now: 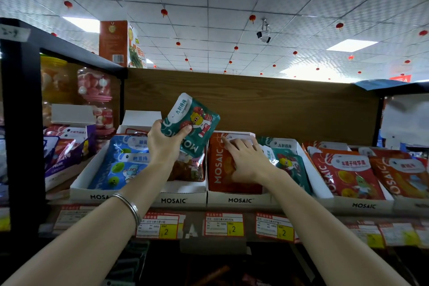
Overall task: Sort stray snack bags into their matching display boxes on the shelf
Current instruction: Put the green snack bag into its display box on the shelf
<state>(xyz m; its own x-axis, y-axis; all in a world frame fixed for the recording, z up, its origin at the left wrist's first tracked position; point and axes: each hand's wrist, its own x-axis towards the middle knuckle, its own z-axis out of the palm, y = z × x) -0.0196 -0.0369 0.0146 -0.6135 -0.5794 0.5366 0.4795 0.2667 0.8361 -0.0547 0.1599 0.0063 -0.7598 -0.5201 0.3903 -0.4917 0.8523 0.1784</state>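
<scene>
My right hand [246, 160] lies flat-fingered on the orange bags [220, 169] near the shelf's front edge. My left hand [166, 143] grips a stray green bag [191, 123], unplaced (matching green box [301, 153] sits rightward).

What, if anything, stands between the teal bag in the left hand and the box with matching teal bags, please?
The right hand does: it rests on the orange bags, between the raised teal bag and the teal-bag box further right.

Bright ceiling panels [351, 45] overhead; dim lower shelf, edges warped.
</scene>
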